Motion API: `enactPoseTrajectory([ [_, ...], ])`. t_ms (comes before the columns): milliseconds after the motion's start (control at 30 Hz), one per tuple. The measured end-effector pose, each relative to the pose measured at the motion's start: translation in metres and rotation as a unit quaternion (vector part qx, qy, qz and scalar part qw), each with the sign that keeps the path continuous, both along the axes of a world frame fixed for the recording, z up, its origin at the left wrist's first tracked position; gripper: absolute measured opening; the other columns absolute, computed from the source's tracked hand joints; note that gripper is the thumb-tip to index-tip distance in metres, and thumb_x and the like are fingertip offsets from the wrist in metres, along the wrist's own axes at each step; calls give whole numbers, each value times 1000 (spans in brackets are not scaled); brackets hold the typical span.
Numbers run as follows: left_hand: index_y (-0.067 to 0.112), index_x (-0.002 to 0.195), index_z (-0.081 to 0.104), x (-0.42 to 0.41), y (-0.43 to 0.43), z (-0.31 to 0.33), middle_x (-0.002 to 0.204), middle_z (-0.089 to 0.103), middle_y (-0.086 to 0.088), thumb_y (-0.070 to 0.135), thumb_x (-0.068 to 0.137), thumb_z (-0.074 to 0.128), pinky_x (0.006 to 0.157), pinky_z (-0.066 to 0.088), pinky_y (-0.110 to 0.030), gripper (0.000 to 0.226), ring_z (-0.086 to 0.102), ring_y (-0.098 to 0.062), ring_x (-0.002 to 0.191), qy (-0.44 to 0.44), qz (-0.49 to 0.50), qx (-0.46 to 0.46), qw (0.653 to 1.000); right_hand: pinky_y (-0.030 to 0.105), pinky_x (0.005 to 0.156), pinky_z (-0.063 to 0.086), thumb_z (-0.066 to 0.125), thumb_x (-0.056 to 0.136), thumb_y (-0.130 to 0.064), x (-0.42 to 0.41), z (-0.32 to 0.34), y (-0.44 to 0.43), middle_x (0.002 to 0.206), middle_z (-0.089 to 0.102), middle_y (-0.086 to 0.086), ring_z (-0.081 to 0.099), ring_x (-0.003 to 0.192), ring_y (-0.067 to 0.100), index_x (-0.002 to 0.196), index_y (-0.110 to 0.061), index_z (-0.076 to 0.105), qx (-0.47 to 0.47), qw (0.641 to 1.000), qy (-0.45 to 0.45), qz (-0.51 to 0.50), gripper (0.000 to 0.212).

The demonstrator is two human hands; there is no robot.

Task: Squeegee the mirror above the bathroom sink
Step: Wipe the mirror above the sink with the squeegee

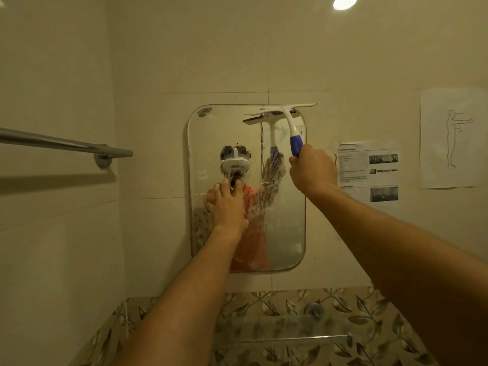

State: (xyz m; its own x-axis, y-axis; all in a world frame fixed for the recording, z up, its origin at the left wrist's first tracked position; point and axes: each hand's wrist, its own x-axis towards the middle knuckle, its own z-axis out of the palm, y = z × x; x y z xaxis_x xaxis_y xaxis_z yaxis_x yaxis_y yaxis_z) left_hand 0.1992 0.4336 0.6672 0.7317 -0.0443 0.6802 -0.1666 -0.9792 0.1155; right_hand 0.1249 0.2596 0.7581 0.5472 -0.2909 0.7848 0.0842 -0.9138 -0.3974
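Squeegee (289, 122) sits at the top right corner of the mirror (285, 233). Its white blade lies level along the upper edge of the glass, and the blade's right end runs past the rounded corner onto the wall tile (264, 62). From the blade the white neck slopes down and to the right into a blue grip. The right hand (314, 171) has its fingers wrapped round that grip, just off the mirror's right edge.

Below the blade the right-hand strip of glass is hazy and wet, and it lies open down to the bottom edge. A thin vertical line of droplets marks the glass under the blade's left end.

The left hand (227, 206) lies flat on the left-centre of the mirror, fingers straight and slightly spread, holding nothing. It is well below the blade and to its left, apart from the squeegee. Both forearms reach up from the bottom of the view.

Right of the mirror, near the right hand, a printed sheet (368, 170) is stuck to the wall. A second sheet with an outline figure (450, 138) hangs farther right. On the left wall a metal towel bar (66, 143) juts toward the mirror and stops short of its left edge. Under the mirror runs a band of leaf-patterned tile (264, 303), with a glass shelf (290, 338) in front of it. A round ceiling light (344, 2) glows above.
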Motion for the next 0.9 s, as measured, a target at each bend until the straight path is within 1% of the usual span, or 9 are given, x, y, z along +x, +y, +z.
enactPoseTrajectory([
  [133,26,160,7,11,-7,2,160,5,-13,44,75,85,112,37,-56,117,7,-36,150,-13,21,7,1000,35,67,51,59,101,-27,15,6,-1,94,61,8,62,78,22,127,-9,54,-6,1000,0,5,32],
  [267,27,158,9,18,-5,3,158,6,-13,44,72,85,109,39,-57,116,10,-36,148,-35,35,26,998,33,65,47,57,102,-29,24,10,3,94,60,8,61,78,22,127,-8,53,-1,1000,-12,9,33],
  [400,25,156,13,22,0,7,156,11,-13,48,74,81,106,40,-56,109,16,-35,145,-46,43,43,997,32,64,43,56,102,-30,29,12,8,94,58,7,59,78,20,129,-8,52,-2,1000,-14,1,35],
  [500,26,155,17,25,4,8,156,14,-12,45,76,80,105,41,-55,103,19,-34,143,-63,41,53,996,33,67,47,57,102,-30,31,14,11,99,61,10,61,83,22,130,-8,53,9,1000,-13,-1,36],
  [633,26,157,15,29,7,7,158,12,-13,44,76,80,105,41,-54,105,20,-35,144,-61,43,65,995,34,69,49,57,102,-29,35,12,15,102,63,11,62,85,23,130,-8,53,16,1000,-5,-6,36],
  [767,25,159,12,33,9,3,158,12,-14,40,84,72,104,41,-56,97,20,-36,144,-70,44,70,994,39,74,56,57,101,-28,38,8,15,103,65,12,64,86,25,129,-7,53,23,1000,8,-11,35],
  [833,25,159,12,36,9,3,159,12,-14,40,84,71,103,42,-56,97,19,-37,143,-74,44,69,994,38,74,55,57,101,-28,40,7,16,104,64,12,64,86,25,130,-8,52,26,1000,14,-5,35],
  [900,25,159,12,37,9,4,159,11,-14,41,82,74,102,42,-57,100,19,-37,144,-72,43,72,994,36,71,52,57,102,-29,42,6,17,105,63,12,63,86,23,131,-8,50,29,999,14,-3,37],
])
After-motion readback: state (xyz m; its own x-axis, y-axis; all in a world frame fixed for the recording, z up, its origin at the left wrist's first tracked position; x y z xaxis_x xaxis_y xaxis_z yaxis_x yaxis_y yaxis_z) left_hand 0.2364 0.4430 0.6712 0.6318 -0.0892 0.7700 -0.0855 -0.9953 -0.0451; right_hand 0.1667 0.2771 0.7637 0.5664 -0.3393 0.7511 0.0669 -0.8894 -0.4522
